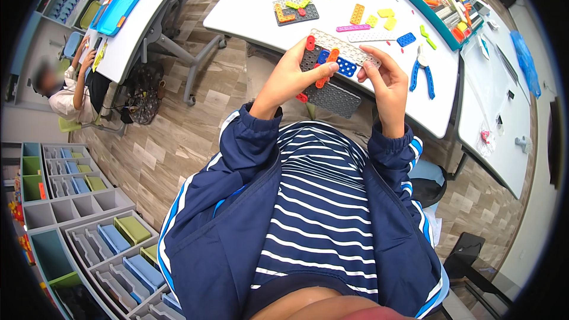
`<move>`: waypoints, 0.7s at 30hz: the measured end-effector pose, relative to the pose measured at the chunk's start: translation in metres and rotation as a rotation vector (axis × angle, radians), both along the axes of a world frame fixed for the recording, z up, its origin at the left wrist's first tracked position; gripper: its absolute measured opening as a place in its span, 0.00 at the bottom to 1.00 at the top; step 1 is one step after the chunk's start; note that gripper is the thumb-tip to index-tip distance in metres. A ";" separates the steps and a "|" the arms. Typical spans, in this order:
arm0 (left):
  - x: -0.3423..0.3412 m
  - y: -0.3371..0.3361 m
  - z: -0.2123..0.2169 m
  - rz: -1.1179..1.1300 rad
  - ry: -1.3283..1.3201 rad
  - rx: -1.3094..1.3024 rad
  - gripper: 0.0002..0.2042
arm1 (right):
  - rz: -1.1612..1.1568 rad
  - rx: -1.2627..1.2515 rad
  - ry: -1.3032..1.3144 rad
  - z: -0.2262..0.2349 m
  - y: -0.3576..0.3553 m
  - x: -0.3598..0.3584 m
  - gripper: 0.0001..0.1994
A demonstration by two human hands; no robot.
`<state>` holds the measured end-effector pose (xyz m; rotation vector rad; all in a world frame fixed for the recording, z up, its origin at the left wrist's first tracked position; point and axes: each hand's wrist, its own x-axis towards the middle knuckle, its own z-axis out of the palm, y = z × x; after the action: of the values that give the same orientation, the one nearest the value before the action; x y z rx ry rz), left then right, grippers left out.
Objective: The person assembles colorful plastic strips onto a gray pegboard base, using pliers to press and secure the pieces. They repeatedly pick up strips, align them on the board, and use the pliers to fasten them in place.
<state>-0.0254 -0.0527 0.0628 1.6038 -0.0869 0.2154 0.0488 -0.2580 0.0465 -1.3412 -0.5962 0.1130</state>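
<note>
View from above of a seated person in a navy jacket and striped shirt, working at the near edge of a white table (261,6). Left hand (290,74): fingers curled around the left side of a perforated grey plate assembly (335,96), thumb pressed on its face; grasping it firmly. Right hand (385,80): fingers pinching the right end of the same assembly, where a white perforated strip (347,47) runs across its top; also grasping. The assembly is held in the air between both hands, just in front of the table edge and above the lap; red (310,42), orange (328,65) and blue (347,68) pieces are fixed to its face.

On the table beyond: blue-handled pliers (422,74) just right of the right hand; a second grey plate (295,10) carrying yellow and orange strips; loose yellow, pink, blue and orange pieces (373,19) scattered between; a teal parts tray (441,0) at the far right, filled with coloured pieces.

At left, well apart: another table bearing a blue tray (121,3); another person (71,92) seated beside it; grey storage shelves with bins (89,225) on the floor at lower left.
</note>
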 end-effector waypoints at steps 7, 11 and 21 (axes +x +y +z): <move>-0.001 0.000 -0.005 -0.028 0.016 -0.071 0.26 | -0.004 -0.085 -0.010 0.003 -0.008 0.001 0.15; 0.001 0.002 -0.007 0.055 0.090 -0.019 0.27 | -0.028 -0.073 0.009 0.004 -0.010 0.001 0.15; 0.000 -0.005 0.000 -0.013 0.018 -0.083 0.23 | -0.011 -0.149 -0.041 0.010 -0.017 0.004 0.15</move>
<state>-0.0256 -0.0573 0.0630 1.5220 -0.0736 0.1915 0.0526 -0.2749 0.0567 -1.4941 -0.6244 0.1233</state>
